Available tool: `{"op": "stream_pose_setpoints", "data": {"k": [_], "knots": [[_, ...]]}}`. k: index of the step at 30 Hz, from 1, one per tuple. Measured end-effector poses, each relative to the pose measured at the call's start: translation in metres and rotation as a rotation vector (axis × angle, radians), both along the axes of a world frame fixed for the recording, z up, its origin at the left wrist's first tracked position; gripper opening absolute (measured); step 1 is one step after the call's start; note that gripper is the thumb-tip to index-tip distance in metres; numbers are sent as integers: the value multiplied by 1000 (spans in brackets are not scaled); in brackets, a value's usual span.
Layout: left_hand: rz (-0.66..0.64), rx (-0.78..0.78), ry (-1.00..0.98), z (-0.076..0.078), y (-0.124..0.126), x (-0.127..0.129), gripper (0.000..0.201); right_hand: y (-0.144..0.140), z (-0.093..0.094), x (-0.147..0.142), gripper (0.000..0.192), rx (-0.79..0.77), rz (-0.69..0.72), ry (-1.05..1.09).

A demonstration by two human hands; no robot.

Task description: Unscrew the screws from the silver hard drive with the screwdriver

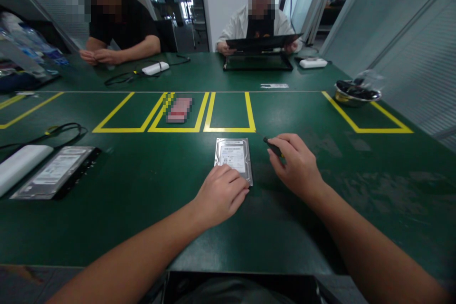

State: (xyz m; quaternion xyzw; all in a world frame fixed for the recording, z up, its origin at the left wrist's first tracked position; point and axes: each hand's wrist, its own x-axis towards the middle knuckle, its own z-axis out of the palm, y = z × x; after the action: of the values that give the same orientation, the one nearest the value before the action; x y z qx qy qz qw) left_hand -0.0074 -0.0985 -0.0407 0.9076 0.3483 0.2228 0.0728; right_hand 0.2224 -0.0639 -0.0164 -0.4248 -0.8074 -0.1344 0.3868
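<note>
In front of me a silver hard drive (233, 152) with a white label lies flat on the green table. My left hand (223, 194) rests over its near end, fingers curled and thumb side along the near right edge, holding it down. My right hand (297, 164) is just right of the drive, closed around a screwdriver (273, 146) with a black handle. Its thin shaft points up and left, with the tip near the yellow tape; the tip is apart from the drive. Part of the handle is hidden inside my fingers.
On the left lie a second hard drive (59, 171), a white power strip (24, 164) and a black cable. Yellow tape (230, 129) marks boxes; one holds a blurred pink item (179, 110). A metal bowl (356, 94) stands right. Two people sit opposite, one holding a dark panel (263, 42).
</note>
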Motion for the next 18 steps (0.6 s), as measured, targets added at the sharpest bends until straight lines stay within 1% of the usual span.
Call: {"op": "stream_pose_setpoints", "data": {"k": [8, 13, 18], "knots": [[-11, -4, 7, 0, 0, -1, 17, -2, 0, 0, 21, 21, 30, -1], [-19, -2, 7, 0, 0, -1, 18, -1, -2, -2, 21, -9, 67, -30], [-23, -6, 6, 1, 0, -2, 17, -1, -4, -2, 21, -1, 81, -34]]}}
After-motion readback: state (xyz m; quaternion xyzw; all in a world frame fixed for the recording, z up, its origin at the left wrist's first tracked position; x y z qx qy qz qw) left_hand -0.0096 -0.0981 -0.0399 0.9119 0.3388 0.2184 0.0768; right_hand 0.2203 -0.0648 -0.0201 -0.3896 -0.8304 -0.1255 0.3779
